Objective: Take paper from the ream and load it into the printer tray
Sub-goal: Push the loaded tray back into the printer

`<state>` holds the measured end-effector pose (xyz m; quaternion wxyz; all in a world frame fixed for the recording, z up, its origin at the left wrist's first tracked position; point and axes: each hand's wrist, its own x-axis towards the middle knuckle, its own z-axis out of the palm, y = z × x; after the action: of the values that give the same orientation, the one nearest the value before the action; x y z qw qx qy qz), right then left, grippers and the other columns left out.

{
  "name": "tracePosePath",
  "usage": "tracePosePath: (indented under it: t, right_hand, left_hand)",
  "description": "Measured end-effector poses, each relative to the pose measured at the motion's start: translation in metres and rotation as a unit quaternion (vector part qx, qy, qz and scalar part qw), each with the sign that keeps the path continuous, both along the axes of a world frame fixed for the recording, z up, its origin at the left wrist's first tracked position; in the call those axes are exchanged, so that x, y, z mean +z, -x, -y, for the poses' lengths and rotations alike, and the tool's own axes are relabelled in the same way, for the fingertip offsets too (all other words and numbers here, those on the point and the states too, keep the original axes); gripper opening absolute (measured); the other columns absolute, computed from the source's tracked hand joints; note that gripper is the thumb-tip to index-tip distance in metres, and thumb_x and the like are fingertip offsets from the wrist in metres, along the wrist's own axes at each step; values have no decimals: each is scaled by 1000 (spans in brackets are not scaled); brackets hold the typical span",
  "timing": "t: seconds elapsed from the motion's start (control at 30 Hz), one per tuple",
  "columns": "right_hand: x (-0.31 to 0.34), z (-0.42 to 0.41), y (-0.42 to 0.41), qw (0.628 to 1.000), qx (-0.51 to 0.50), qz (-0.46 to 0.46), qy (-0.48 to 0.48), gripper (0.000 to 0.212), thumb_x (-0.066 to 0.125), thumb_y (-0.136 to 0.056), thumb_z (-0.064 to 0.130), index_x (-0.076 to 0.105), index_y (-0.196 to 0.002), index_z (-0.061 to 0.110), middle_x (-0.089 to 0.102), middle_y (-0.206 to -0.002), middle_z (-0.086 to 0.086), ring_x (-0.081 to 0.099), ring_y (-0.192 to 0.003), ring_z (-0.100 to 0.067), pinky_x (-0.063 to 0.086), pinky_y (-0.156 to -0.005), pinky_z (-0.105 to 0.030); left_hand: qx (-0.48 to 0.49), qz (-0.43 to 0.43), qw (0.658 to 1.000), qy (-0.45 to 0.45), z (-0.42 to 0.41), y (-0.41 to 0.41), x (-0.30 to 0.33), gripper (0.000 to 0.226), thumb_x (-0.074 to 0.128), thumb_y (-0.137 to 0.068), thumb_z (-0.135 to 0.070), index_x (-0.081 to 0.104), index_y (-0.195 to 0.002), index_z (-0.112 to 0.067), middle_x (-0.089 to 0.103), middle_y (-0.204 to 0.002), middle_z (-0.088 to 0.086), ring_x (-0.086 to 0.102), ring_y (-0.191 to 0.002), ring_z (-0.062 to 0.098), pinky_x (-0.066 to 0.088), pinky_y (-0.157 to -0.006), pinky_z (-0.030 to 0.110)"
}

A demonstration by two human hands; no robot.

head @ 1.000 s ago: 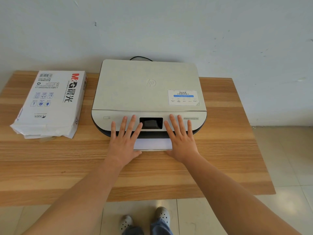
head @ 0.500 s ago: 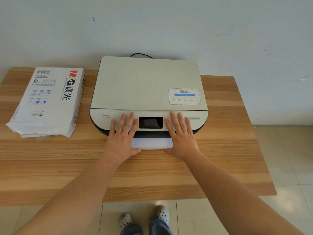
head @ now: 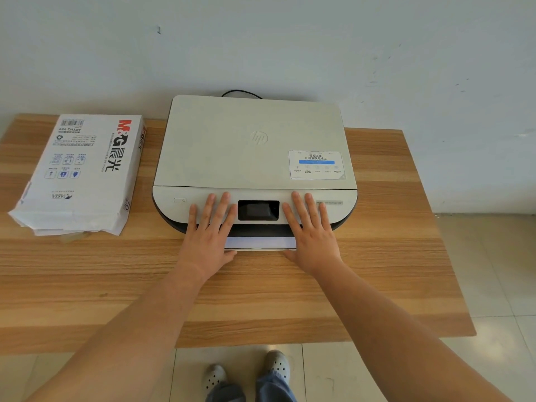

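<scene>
Wooden table [head: 377,285]: one printer [head: 255,146], one ream [head: 84,169], apparently opened.

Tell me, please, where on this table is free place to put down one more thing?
Bare wood lies right of the printer out to the table edge, and along the whole near strip around the forearms. The narrow lane between ream and printer is tight. The printer's front is crowded: left hand, right hand and the protruding tray.

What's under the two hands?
The left hand and right hand lie flat over the printer front and paper tray. The tray's ends are hidden.
</scene>
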<state>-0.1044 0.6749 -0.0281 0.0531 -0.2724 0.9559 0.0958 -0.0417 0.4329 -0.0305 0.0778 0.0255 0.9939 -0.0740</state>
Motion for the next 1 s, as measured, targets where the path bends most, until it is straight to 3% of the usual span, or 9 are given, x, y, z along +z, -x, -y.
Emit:
tracePosePath:
  t: [0.3,0.47,0.67,0.8,1.0]
  right_hand:
    - [-2,2,1,1000,-3,-8,0,108,59,-85,57,-16,-152,18,-29,-157,-12,-24,-145,-36,-2,-120,-55]
    - [-8,3,1,1000,-9,-19,11,108,60,-84,56,-14,-152,18,-28,-158,-11,-20,-146,-36,0,-120,-55]
    - [-11,4,2,1000,-10,-22,12,109,62,-84,56,-14,-152,18,-30,-157,-11,-22,-145,-36,-1,-119,-56]
    - [-14,3,3,999,-12,-28,22,110,66,-80,56,-5,-154,18,-28,-158,-11,-18,-147,-36,0,-119,-56]
    - [-17,5,3,999,-14,-31,37,111,68,-79,53,-7,-153,18,-28,-158,-10,-15,-147,-36,1,-119,-57]
  left_hand:
    - [9,3,1000,-5,-1,1,-3,111,66,-82,-48,-18,-148,-17,-38,-153,10,-30,-141,33,3,-117,59]
    - [8,-9,1000,-11,2,1,-7,112,71,-80,-39,-13,-149,-17,-29,-157,9,-24,-144,34,3,-117,60]
    - [6,-12,1000,-11,2,1,-10,109,67,-83,-39,-17,-148,-17,-35,-154,9,-26,-143,33,1,-117,60]
    - [7,-22,1000,-15,2,1,-12,109,70,-80,-39,-11,-150,-16,-32,-155,9,-22,-144,34,3,-117,60]
    - [10,-33,999,-19,2,2,-16,109,71,-79,-38,-10,-150,-17,-29,-157,9,-19,-145,33,6,-116,61]
